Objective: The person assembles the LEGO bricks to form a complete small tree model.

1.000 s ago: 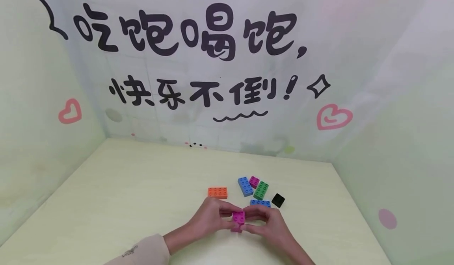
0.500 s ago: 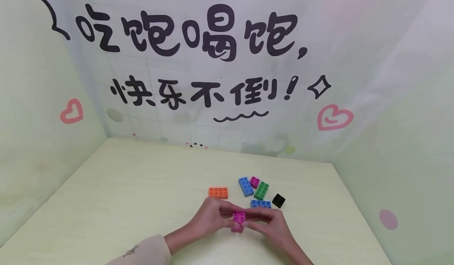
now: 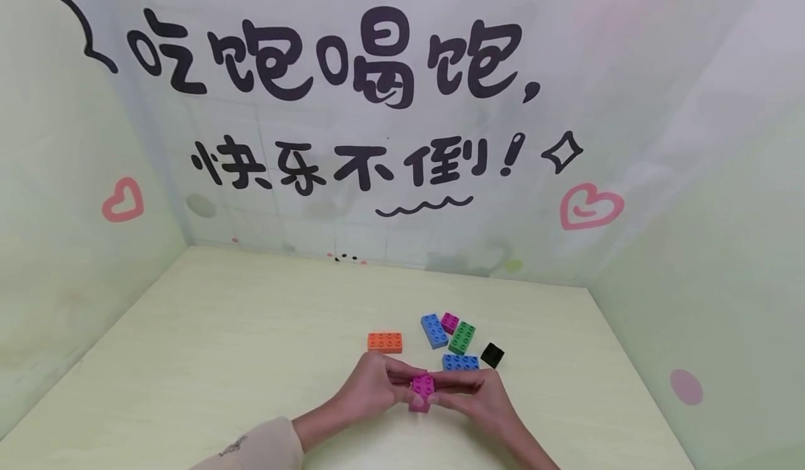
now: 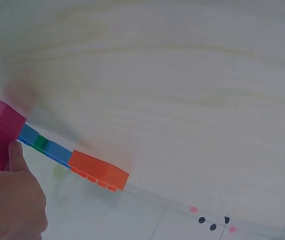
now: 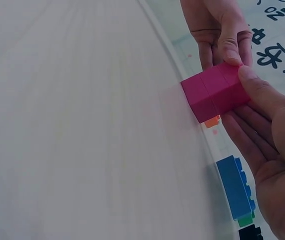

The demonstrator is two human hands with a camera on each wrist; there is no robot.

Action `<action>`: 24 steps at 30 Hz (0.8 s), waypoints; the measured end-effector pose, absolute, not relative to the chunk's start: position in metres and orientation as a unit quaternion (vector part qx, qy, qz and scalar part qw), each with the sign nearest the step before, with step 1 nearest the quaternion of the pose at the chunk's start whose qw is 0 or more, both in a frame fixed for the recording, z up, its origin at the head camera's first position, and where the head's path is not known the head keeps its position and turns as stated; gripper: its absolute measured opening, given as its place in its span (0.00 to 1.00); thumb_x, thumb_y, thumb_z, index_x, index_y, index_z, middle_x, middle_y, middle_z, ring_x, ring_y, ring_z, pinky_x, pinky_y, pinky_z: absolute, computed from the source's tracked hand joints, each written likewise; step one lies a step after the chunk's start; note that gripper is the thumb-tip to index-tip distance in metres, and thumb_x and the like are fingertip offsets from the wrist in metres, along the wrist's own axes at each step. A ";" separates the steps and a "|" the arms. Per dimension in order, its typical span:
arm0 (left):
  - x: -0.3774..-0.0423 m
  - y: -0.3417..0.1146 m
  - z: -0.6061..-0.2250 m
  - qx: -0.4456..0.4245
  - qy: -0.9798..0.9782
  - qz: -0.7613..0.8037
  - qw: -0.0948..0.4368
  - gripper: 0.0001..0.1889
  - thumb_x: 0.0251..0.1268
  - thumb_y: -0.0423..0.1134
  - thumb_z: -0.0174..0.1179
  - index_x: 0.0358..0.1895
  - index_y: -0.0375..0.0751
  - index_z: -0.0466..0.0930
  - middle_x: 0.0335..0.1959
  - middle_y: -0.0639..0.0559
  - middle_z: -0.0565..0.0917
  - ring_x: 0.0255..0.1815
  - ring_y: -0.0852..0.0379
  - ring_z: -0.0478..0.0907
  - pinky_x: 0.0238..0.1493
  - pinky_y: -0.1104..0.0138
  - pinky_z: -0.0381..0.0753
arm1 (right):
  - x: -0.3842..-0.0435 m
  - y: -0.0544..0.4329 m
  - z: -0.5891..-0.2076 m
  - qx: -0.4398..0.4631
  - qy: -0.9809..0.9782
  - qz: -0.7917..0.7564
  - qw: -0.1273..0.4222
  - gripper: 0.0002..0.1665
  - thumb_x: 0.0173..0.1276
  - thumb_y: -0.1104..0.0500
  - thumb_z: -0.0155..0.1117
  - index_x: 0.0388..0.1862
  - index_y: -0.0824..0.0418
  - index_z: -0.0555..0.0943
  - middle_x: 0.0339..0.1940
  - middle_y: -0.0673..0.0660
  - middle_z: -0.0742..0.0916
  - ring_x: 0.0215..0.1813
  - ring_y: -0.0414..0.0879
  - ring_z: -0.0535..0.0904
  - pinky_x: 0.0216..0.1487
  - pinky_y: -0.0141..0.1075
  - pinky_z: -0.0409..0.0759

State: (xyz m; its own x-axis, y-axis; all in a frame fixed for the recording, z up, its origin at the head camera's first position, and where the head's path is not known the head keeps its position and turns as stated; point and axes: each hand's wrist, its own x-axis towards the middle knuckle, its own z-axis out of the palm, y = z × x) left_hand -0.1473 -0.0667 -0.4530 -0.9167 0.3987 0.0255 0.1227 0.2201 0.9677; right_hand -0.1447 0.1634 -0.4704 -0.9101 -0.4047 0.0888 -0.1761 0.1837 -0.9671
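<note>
A short stack of pink toy building bricks (image 3: 423, 386) stands near the front of the table, studs facing up in the head view. The left hand (image 3: 372, 388) pinches it from the left with thumb and fingers. From the other side the right hand (image 3: 481, 397) grips it the same way. In the right wrist view, seams run across the side of the pink stack (image 5: 210, 92), and the right thumb lies at its upper end beside the left hand (image 5: 222, 27). The left wrist view catches the pink stack (image 4: 2, 130) only at its left edge.
Behind the hands lie an orange brick (image 3: 385, 342), a blue brick (image 3: 434, 330), a small magenta brick (image 3: 449, 322), a green brick (image 3: 462, 337), another blue brick (image 3: 461, 363) and a black brick (image 3: 492, 355). Printed walls enclose the table (image 3: 207, 358).
The thumbs have shifted slightly on the pink stack, the left one now further over its front. Both hands keep their place, and the loose bricks lie as before.
</note>
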 end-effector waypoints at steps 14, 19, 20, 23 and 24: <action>-0.140 -0.065 -0.460 0.136 0.741 0.648 0.116 0.17 0.50 0.33 0.75 0.46 0.48 0.88 0.40 0.53 0.88 0.42 0.59 0.85 0.44 0.67 0.83 | -0.145 0.162 -0.473 -0.180 0.758 -0.618 0.103 0.22 0.57 0.57 0.77 0.51 0.59 0.86 0.46 0.55 0.88 0.46 0.52 0.86 0.47 0.38 0.83; -0.139 -0.065 -0.465 0.139 0.735 0.653 0.118 0.18 0.51 0.32 0.74 0.48 0.48 0.88 0.43 0.53 0.88 0.44 0.58 0.85 0.45 0.67 0.82 | -0.145 0.161 -0.475 -0.190 0.777 -0.593 0.095 0.22 0.57 0.52 0.77 0.51 0.54 0.85 0.46 0.51 0.88 0.47 0.48 0.86 0.49 0.36 0.82; -0.140 -0.065 -0.465 0.142 0.735 0.652 0.118 0.18 0.51 0.34 0.74 0.48 0.48 0.88 0.43 0.53 0.87 0.45 0.57 0.85 0.45 0.67 0.82 | -0.145 0.161 -0.475 -0.192 0.779 -0.589 0.092 0.22 0.57 0.52 0.77 0.51 0.54 0.85 0.46 0.51 0.88 0.46 0.48 0.86 0.49 0.35 0.82; -0.145 -0.070 -0.462 0.145 0.737 0.650 0.119 0.20 0.51 0.40 0.75 0.51 0.49 0.86 0.47 0.53 0.86 0.49 0.55 0.84 0.47 0.68 0.81 | -0.144 0.161 -0.475 -0.192 0.780 -0.588 0.094 0.23 0.56 0.52 0.77 0.51 0.55 0.85 0.46 0.51 0.88 0.46 0.47 0.86 0.49 0.35 0.82; -0.150 -0.074 -0.461 0.146 0.735 0.653 0.115 0.22 0.51 0.42 0.75 0.52 0.48 0.86 0.49 0.52 0.86 0.51 0.53 0.83 0.48 0.68 0.81 | -0.144 0.160 -0.474 -0.194 0.780 -0.587 0.093 0.23 0.56 0.52 0.78 0.51 0.55 0.85 0.45 0.51 0.88 0.46 0.47 0.86 0.49 0.34 0.82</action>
State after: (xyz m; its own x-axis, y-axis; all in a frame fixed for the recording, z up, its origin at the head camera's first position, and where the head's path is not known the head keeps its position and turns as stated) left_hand -0.1500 -0.0737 -0.4610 -0.9311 0.3641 0.0208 0.0637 0.1061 0.9923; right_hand -0.1444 0.1605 -0.4741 -0.9074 -0.4121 0.0821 -0.1931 0.2353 -0.9525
